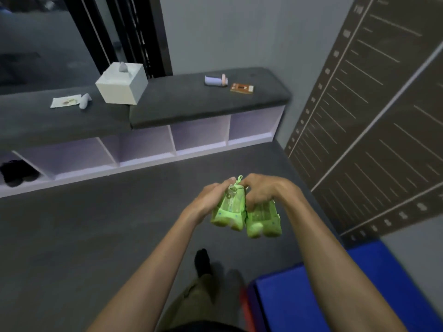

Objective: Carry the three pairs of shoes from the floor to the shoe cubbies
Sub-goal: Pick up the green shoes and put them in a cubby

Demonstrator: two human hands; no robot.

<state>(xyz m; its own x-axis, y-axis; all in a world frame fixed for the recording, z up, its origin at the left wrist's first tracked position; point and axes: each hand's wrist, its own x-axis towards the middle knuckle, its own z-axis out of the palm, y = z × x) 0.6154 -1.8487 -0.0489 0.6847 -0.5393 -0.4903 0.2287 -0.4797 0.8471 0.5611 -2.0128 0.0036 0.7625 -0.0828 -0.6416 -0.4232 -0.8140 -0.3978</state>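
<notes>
I hold a pair of small bright green shoes in front of me above the grey floor. My left hand [211, 196] grips the left green shoe [229, 213] by its heel end, and my right hand [262, 190] grips the right green shoe [263, 221]. The two shoes touch side by side, toes pointing down toward me. The white shoe cubbies [177, 153] run under a grey cushioned bench ahead. A pair of black shoes [16, 172] sits in the far-left cubby; the other cubbies in view hold nothing.
On the bench top [191, 101] lie a white box [122, 83], a paper sheet [64, 101], a small bottle [215, 80] and a brown packet [242, 88]. A blue mat [335, 291] lies at lower right. A dark height chart [374, 130] covers the right wall. My foot [202, 262] is below.
</notes>
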